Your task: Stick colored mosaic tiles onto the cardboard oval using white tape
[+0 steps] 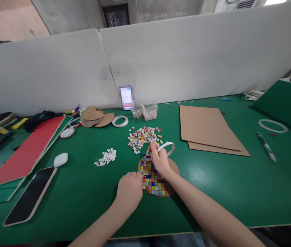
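Observation:
A round cardboard disc (173,167) lies on the green table, partly covered by rows of small coloured square tiles (156,188). My left hand (130,188) rests at the disc's left edge, its fingers curled together against the tiles; whatever they grip is hidden. Over the upper part of the disc, my right hand (160,158) has its fingers pinched, with a white ring-shaped roll of tape (171,149) looped at them. Just beyond the fingertips is a loose pile of coloured tiles (141,137).
White scraps (106,157) lie left of the disc. Clear boxes (149,109) and a lit phone (126,97) stand at the back. Cardboard sheets (207,127) and a pen (266,147) are on the right. A dark phone (31,195) and red board (29,149) lie left.

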Tool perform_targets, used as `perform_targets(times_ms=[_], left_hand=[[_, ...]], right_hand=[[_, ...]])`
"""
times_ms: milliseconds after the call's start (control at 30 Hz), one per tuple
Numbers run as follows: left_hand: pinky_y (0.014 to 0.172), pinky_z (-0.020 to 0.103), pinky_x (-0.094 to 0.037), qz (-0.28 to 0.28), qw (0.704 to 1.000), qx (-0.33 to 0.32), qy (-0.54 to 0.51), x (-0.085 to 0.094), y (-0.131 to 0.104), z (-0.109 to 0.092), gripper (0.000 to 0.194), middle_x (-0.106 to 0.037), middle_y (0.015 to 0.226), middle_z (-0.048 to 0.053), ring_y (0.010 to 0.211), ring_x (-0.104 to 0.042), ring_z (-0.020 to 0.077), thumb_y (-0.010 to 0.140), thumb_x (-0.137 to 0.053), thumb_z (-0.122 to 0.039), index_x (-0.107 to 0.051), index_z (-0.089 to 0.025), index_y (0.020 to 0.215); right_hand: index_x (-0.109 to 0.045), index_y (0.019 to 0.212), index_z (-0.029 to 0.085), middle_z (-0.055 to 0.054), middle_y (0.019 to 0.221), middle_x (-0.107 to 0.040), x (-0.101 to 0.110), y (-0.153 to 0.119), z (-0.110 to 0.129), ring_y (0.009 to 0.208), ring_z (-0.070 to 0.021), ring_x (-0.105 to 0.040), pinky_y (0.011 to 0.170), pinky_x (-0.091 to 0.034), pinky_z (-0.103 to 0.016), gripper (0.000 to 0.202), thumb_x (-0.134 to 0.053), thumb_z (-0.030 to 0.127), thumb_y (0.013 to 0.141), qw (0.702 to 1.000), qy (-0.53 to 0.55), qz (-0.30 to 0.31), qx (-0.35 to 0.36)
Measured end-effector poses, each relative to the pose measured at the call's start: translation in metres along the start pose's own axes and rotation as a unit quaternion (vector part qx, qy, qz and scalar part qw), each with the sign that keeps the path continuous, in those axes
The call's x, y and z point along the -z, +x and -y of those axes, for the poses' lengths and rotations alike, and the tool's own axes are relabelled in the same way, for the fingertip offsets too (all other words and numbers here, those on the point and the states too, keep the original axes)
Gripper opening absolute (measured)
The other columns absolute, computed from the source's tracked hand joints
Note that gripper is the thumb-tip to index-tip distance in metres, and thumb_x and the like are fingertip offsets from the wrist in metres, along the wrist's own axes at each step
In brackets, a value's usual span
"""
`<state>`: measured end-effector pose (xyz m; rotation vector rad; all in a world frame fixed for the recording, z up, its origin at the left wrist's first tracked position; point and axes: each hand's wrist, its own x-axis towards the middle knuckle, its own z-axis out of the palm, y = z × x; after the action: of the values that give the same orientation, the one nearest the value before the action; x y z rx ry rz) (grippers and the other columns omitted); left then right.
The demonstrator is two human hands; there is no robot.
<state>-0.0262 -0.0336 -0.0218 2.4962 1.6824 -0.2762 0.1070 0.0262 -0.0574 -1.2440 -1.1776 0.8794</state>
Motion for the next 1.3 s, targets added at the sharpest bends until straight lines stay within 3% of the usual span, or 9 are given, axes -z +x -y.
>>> perform_targets(times_ms=[200, 367, 500, 800, 1000, 1133, 1300], left_hand=[[0.065, 0.033, -0.044, -0.046, 0.998, -0.009, 0.038, -0.009, -0.003, -0.003, 0.028, -0.063, 0.077, 0.011, 0.078, -0.059, 0.024, 0.084, -0.035, -0.01, -0.062, -0.013, 0.082], [0.065, 0.034, -0.044, -0.047, 0.998, -0.017, 0.045, -0.006, -0.003, -0.004, 0.027, -0.063, 0.078, 0.011, 0.079, -0.06, 0.0252, 0.083, -0.036, -0.008, -0.062, -0.012, 0.083], [0.062, 0.032, -0.042, -0.055, 0.998, -0.024, 0.03, -0.004, 0.0, 0.009, 0.032, -0.063, 0.074, 0.01, 0.074, -0.06, 0.0231, 0.088, -0.031, -0.013, -0.06, -0.013, 0.077], [0.053, 0.028, -0.03, -0.174, 0.983, -0.056, 0.036, -0.01, 0.01, 0.036, 0.036, -0.056, 0.058, 0.005, 0.058, -0.055, 0.0177, 0.089, -0.031, -0.02, -0.055, -0.015, 0.063], [0.045, 0.024, -0.021, -0.183, 0.978, -0.014, -0.101, 0.014, 0.041, 0.045, 0.038, -0.042, 0.051, -0.002, 0.044, -0.04, 0.0113, 0.091, -0.03, -0.031, -0.039, -0.018, 0.057], [0.045, 0.023, -0.021, -0.179, 0.959, -0.001, -0.218, 0.032, 0.07, 0.047, 0.032, -0.04, 0.051, -0.004, 0.044, -0.04, 0.0112, 0.091, -0.03, -0.035, -0.037, -0.02, 0.064], [0.045, 0.021, -0.021, -0.183, 0.938, 0.034, -0.292, 0.026, 0.093, 0.044, 0.018, -0.037, 0.047, -0.007, 0.041, -0.039, 0.0117, 0.088, -0.036, -0.036, -0.038, -0.022, 0.077]], right_hand=[[-0.05, 0.061, 0.02, 0.003, 0.048, -0.038, 0.0, 0.0, -0.001, 0.044, -0.0116, -0.034, 0.043, -0.027, -0.024, 0.041, -0.035, 0.048, 0.087, 1.0, 0.005, 0.002, -0.011], [-0.048, 0.059, 0.02, 0.004, 0.048, -0.037, 0.001, -0.001, 0.0, 0.043, -0.0113, -0.033, 0.043, -0.027, -0.024, 0.041, -0.038, 0.049, 0.086, 1.0, 0.014, -0.003, -0.011], [-0.047, 0.059, 0.02, 0.004, 0.048, -0.035, 0.001, -0.002, 0.001, 0.044, -0.0112, -0.032, 0.044, -0.027, -0.024, 0.04, -0.039, 0.048, 0.087, 1.0, 0.009, -0.007, -0.017], [-0.046, 0.059, 0.02, 0.006, 0.046, -0.032, 0.0, 0.0, 0.001, 0.043, -0.0109, -0.031, 0.043, -0.026, -0.024, 0.04, -0.038, 0.047, 0.087, 1.0, 0.017, -0.023, -0.009], [-0.049, 0.063, 0.02, 0.005, 0.05, -0.035, 0.006, 0.004, 0.002, 0.044, -0.0107, -0.033, 0.043, -0.028, -0.024, 0.038, -0.035, 0.044, 0.089, 0.997, 0.011, -0.054, 0.046], [-0.046, 0.067, 0.021, 0.006, 0.048, -0.031, 0.017, 0.016, 0.0, 0.041, -0.0099, -0.03, 0.041, -0.027, -0.023, 0.036, -0.034, 0.046, 0.089, 0.992, 0.029, -0.11, 0.05], [-0.047, 0.075, 0.021, 0.007, 0.047, -0.033, 0.027, 0.026, -0.001, 0.04, -0.011, -0.034, 0.04, -0.03, -0.024, 0.033, -0.034, 0.047, 0.09, 0.99, 0.0, -0.138, 0.037]])
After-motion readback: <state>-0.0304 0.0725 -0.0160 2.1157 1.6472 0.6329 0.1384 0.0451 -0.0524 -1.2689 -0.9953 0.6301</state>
